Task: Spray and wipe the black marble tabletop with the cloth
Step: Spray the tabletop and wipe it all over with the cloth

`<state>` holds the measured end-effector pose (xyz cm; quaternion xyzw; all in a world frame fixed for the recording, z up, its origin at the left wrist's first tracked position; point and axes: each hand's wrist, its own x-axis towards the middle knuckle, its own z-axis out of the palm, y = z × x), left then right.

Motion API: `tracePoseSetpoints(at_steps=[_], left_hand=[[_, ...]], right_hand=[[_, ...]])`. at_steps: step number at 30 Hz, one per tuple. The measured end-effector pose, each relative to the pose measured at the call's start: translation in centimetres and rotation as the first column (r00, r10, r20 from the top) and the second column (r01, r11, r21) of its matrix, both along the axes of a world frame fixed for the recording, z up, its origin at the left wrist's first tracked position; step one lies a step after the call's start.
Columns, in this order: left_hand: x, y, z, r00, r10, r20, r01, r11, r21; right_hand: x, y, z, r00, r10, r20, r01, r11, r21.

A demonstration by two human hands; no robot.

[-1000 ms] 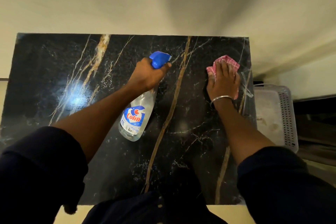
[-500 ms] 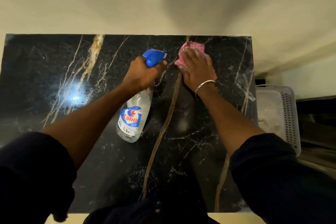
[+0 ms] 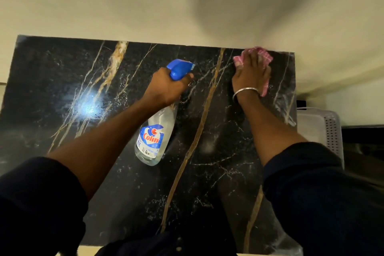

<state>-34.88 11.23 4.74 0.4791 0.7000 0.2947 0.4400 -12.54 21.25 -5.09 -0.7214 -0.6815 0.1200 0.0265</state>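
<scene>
Risk one: the cloth (image 3: 265, 56) lies at the far edge of the surface (image 3: 52, 72), near its far right corner and close against the wall. In my judgement, a stroke carried further could push it off the edge or smear the wall.

Risk two: the spray bottle (image 3: 152, 139) hangs tilted over the middle of the surface, nozzle toward the far edge. A squeeze might wet the wiping arm instead of the marble.

Left hand (image 3: 166, 87): fingers curled round the bottle's neck.

Right hand (image 3: 250, 77): fingers extended, pressing the cloth flat.
</scene>
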Motion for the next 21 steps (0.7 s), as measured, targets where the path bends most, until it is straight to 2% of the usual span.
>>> tracePoseSetpoints(at_steps=[2,3,4,5,6,7,8,9,11,13,14,15,16,17,18,19,20,21], left_hand=[[0.1,-0.6,0.4,1.000,-0.002,-0.020,0.002,1.000,0.007],[0.2,-0.8,0.6,1.000,-0.006,-0.027,0.006,1.000,0.004],[0.4,-1.1,0.8,1.000,-0.012,-0.029,0.012,1.000,-0.001],[0.6,-1.4,1.2,0.999,-0.019,-0.033,0.019,1.000,-0.002],[0.8,-1.6,1.6,0.999,-0.026,-0.037,0.026,1.000,0.003],[1.0,-1.9,2.0,0.999,-0.031,-0.044,0.031,0.999,0.010],[1.2,-2.2,2.4,0.998,-0.033,-0.052,0.034,0.999,0.018],[1.5,-2.3,2.7,0.998,-0.034,-0.056,0.036,0.999,0.024],[2.2,-2.8,3.4,0.998,-0.039,-0.054,0.042,0.998,0.042],[2.8,-3.1,3.9,0.997,-0.059,-0.054,0.062,0.996,0.057],[3.0,-3.3,4.0,0.997,-0.066,-0.051,0.069,0.996,0.060],[3.3,-3.5,4.1,0.996,-0.075,-0.046,0.077,0.995,0.063],[3.5,-3.7,4.1,0.996,-0.082,-0.045,0.085,0.994,0.067],[3.7,-3.9,4.2,0.995,-0.087,-0.048,0.091,0.993,0.075],[3.9,-4.0,4.2,0.995,-0.087,-0.052,0.091,0.992,0.082],[4.0,-4.1,4.2,0.995,-0.084,-0.054,0.089,0.992,0.087],[4.1,-4.1,4.0,0.995,-0.082,-0.052,0.086,0.993,0.083],[4.3,-4.1,3.9,0.996,-0.080,-0.048,0.084,0.994,0.074]], right_hand=[[-1.2,-0.6,0.4,0.980,0.130,-0.150,-0.124,0.991,0.053],[-1.6,-0.8,1.0,0.938,0.144,-0.315,-0.129,0.989,0.068],[-2.0,-1.0,1.6,0.840,0.076,-0.538,-0.076,0.997,0.024],[-2.0,-1.2,2.5,0.662,-0.067,-0.746,0.001,0.996,-0.089],[-1.7,-1.4,3.2,0.430,-0.243,-0.869,0.072,0.969,-0.236],[-1.0,-1.8,3.8,0.185,-0.415,-0.891,0.115,0.909,-0.400],[-0.2,-2.4,4.1,-0.039,-0.516,-0.856,0.115,0.848,-0.517],[0.6,-3.0,4.0,-0.182,-0.563,-0.806,0.099,0.805,-0.585],[1.8,-4.3,3.8,-0.322,-0.591,-0.740,0.094,0.757,-0.646],[2.3,-5.0,3.9,-0.380,-0.537,-0.753,0.152,0.767,-0.624],[2.6,-4.8,3.9,-0.347,-0.478,-0.807,0.218,0.796,-0.565],[3.0,-4.5,4.1,-0.207,-0.416,-0.886,0.303,0.833,-0.462],[3.6,-4.0,4.5,0.052,-0.351,-0.935,0.366,0.878,-0.309],[4.5,-3.4,4.7,0.362,-0.263,-0.895,0.372,0.921,-0.120],[5.4,-2.8,4.6,0.636,-0.154,-0.756,0.292,0.955,0.051],[6.4,-2.1,4.2,0.830,-0.019,-0.557,0.130,0.979,0.160],[7.3,-1.3,3.8,0.925,0.148,-0.351,-0.090,0.980,0.176],[7.9,-0.9,3.1,0.937,0.307,-0.165,-0.294,0.951,0.097]])
